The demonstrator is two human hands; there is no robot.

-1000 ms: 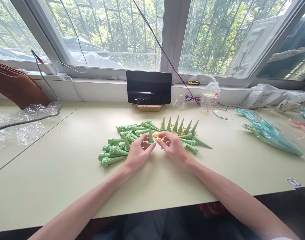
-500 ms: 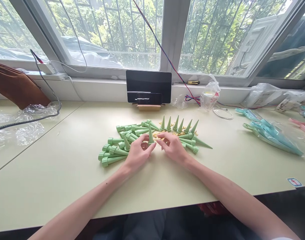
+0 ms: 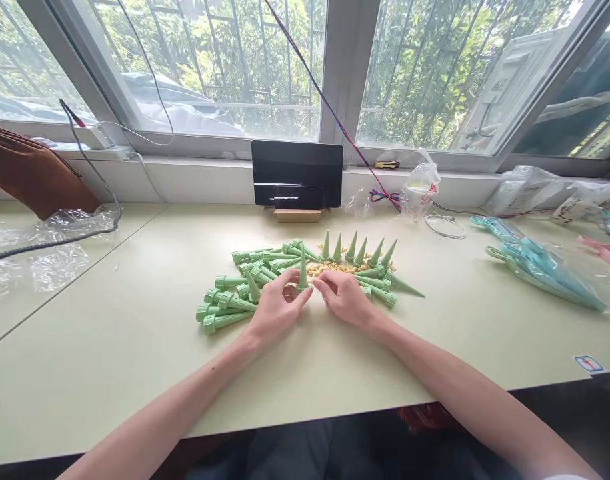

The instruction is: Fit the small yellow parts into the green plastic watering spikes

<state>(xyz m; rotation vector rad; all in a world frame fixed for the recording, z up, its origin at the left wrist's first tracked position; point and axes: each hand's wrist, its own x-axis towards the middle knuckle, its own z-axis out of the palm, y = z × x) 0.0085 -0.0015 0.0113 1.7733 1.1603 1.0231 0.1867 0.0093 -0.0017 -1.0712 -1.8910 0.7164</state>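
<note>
My L hand [image 3: 275, 307] pinches a green spike [image 3: 303, 270] btw thumb & fingers near the middle of the table [image 3: 305, 373], tip up; my R hand [image 3: 347, 297] is just to the right, thumb & fingertips drawn close together, can't tell if there's a small pc in them. Nearer me it's bare tabletop down to the near edge, which slants a bit, lower on the left, w/ my forearms crossing it; more open surface runs left to the table seam & right twd a small sticker [image 3: 589, 364] by the edge. Sideways & far it's tighter: a pile of lying spikes [image 3: 229, 313] hems in my L hand, w/ another upright spike [image 3: 253, 287] right beside it; yellow pcs [image 3: 337, 269] lie scattered just past my fingers, backed by a row of six upright spikes [image 3: 352, 250], & a few more lying spikes [image 3: 385, 290] sit right of my R hand. Far side, by the wall under the windows: tablet [image 3: 297, 163] & phone [image 3: 299, 197] propped on a stand [image 3: 298, 216], then a bagged cup [image 3: 419, 193] & coiled white cable [image 3: 445, 233] to the right. Far right, teal items [image 3: 545, 273] in clear plastic; far left, crumpled plastic [image 3: 59, 263], a dark cable [image 3: 119, 212] & brown bag [image 3: 39, 173].
</note>
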